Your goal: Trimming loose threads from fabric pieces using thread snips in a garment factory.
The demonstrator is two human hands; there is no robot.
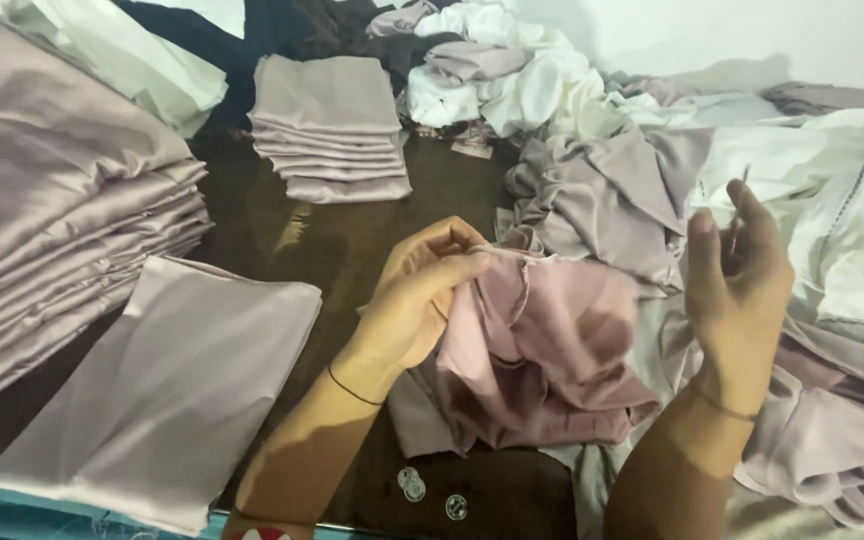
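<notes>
My left hand [415, 295] pinches the top edge of a crumpled mauve satin cloth [542, 355] that lies bunched on the dark table [352, 235] in front of me. My right hand [739, 285] is raised to the right of the cloth, thumb and forefinger closed on a thin needle [738, 215] that points upward. Any thread between the needle and the cloth is too fine to make out.
A folded satin piece [167, 385] lies at the near left. A tall stack of folded satin [52, 210] stands at far left and a smaller stack [330, 125] at the back. Loose white and mauve fabric [642, 150] is heaped at right. Small round buttons [414, 487] lie near the front edge.
</notes>
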